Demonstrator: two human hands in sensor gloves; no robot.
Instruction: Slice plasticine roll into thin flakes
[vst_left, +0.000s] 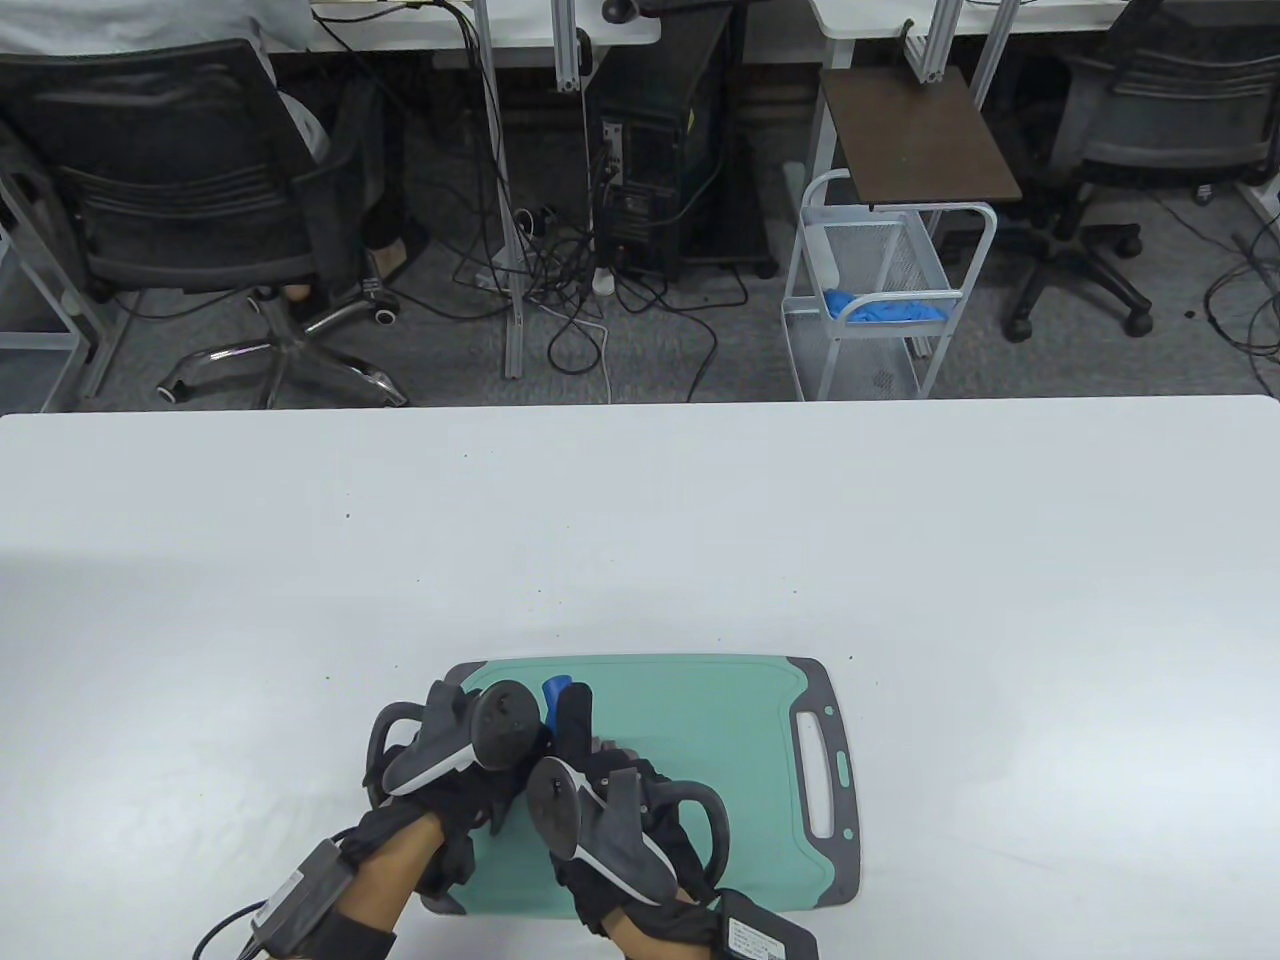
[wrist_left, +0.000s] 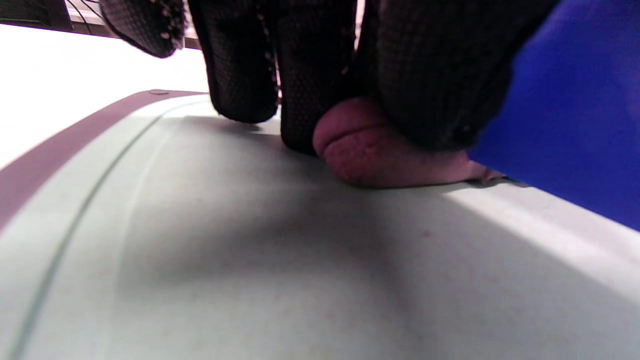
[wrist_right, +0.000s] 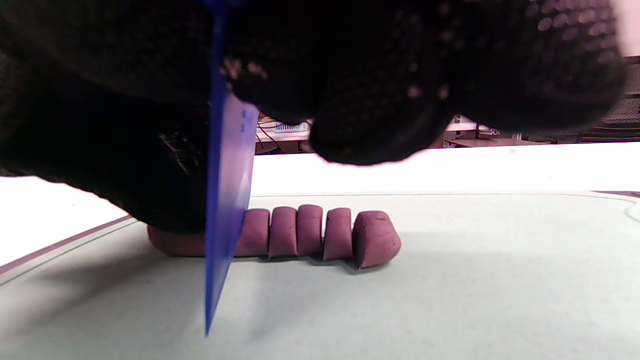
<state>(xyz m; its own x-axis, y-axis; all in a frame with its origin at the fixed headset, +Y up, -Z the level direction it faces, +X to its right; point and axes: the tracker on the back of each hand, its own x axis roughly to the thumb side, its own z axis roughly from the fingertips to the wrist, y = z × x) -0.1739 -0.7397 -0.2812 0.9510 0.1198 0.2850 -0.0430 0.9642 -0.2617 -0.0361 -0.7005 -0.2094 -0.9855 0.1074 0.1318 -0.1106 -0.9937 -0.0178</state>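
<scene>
Right wrist view: blue blade (wrist_right: 225, 200) upright in right hand (wrist_right: 350, 75), across plasticine roll (wrist_right: 310, 232).

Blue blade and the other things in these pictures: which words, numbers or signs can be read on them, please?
No text can be read.
Blue blade: small embossed marks near its top, too blurred to read.
Box on the right wrist: a pale label, too small to read.
Cutting board: no print visible.

Your cutting board (vst_left: 740, 740) sits on table (vst_left: 900, 520), near edge. Roll (wrist_right: 175, 242) lies on board under your left hand (vst_left: 450, 770); cut slices (wrist_right: 320, 232) beside it, your blade (wrist_right: 225, 200) between, right hand (vst_left: 610, 820) above.
</scene>
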